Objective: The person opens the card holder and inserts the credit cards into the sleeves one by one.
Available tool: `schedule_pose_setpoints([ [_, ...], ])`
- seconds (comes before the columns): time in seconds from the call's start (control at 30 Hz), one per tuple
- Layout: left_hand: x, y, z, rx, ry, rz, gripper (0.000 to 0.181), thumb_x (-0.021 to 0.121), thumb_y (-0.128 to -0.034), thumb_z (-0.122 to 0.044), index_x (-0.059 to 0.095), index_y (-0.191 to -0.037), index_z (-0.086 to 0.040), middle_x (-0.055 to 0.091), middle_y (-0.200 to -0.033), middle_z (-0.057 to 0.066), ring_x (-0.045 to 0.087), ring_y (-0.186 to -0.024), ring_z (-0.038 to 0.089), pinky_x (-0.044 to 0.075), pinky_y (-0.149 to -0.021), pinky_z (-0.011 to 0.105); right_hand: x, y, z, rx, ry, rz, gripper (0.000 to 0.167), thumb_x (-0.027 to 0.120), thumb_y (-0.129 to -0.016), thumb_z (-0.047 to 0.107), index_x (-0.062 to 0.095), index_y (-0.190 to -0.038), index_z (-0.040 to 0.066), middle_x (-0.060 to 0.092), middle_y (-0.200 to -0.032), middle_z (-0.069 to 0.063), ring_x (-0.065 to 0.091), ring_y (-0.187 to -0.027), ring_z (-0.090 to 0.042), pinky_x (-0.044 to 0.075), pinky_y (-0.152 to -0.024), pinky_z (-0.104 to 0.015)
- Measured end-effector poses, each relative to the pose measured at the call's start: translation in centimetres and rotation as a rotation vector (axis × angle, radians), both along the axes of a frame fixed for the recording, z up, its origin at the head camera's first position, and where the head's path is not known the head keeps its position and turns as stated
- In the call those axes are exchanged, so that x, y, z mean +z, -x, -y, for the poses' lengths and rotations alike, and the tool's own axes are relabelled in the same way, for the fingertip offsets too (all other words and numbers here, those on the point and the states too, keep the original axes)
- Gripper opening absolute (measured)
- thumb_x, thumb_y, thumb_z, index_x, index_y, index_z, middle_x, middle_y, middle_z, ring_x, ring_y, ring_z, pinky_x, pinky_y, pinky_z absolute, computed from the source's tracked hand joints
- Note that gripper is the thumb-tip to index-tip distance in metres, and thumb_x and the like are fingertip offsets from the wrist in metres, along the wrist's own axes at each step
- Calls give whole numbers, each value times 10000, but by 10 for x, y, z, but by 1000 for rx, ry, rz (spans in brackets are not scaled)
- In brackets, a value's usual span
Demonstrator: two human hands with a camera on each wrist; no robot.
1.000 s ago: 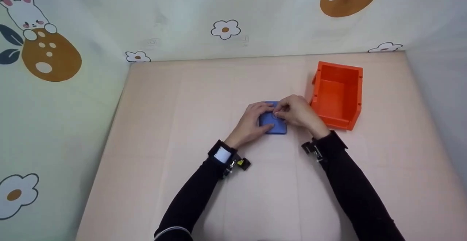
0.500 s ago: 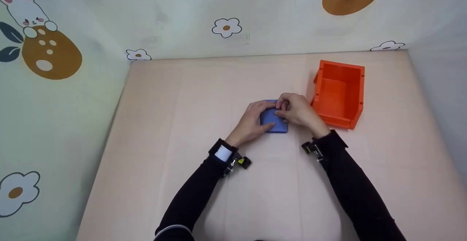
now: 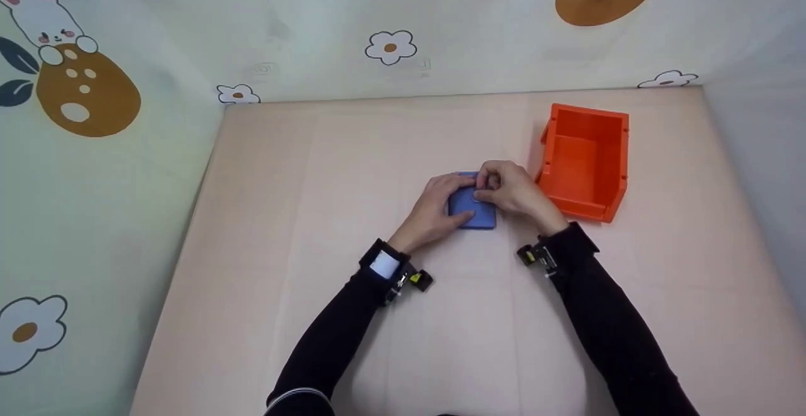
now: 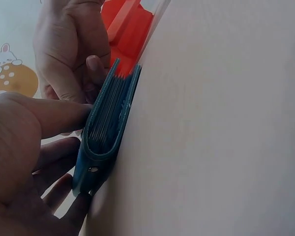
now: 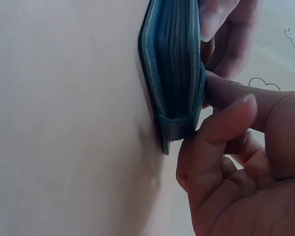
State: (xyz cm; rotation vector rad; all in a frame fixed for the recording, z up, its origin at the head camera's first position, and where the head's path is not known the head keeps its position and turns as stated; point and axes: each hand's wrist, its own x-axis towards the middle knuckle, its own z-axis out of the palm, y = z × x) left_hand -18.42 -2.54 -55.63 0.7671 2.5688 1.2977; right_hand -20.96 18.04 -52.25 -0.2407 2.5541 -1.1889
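Note:
A blue leather card holder (image 3: 471,207) lies flat on the table, its cover facing up. Several thin sleeves show between its covers in the left wrist view, above a metal snap (image 4: 93,169) on the spine. My left hand (image 3: 434,209) grips the left part, with the thumb and fingers spread over the cover and round the spine. On the other side, my right hand (image 3: 513,191) has curled fingers at the closing strap (image 5: 179,129), the thumb pressing on its top. The right fingertips are partly hidden in the head view.
An orange bin (image 3: 585,158), open at the top, stands on the table (image 3: 340,170) just right of my right hand. A patterned curtain wall (image 3: 315,38) rises along the back and left edges of the table.
My right index finger has drawn back slightly from the thumb at the strap. The left hand and card holder stay in place; the head view has shifted a little.

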Motion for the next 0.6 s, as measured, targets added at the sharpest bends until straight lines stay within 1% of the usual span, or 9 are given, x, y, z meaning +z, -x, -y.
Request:
schedule_pose_setpoints([
  [0.3,1,0,0,8,17,7,554,747,-944,-233,562,-1459,-147,500,-1558,69,361,-1481,264,328,-1233,411,1,-1,1,7,8,-11,108,768,-925,101,662,-906,98,495,-711,-12,501,-693,-212,391,-613,-294],
  [0.5,-1,1,0,-2,12,7,559,746,-939,-227,558,-1457,-130,506,-1548,72,346,-1489,271,315,-1241,413,3,-3,2,17,-19,-26,118,769,-926,113,653,-919,93,498,-700,-15,501,-658,-204,388,-597,-293],
  [0.6,-1,0,-1,1,17,7,560,744,-940,-221,556,-1459,-125,503,-1553,72,345,-1493,272,309,-1246,413,4,-5,3,13,-37,-25,116,765,-929,118,651,-924,97,505,-711,-26,502,-674,-216,387,-608,-308],
])
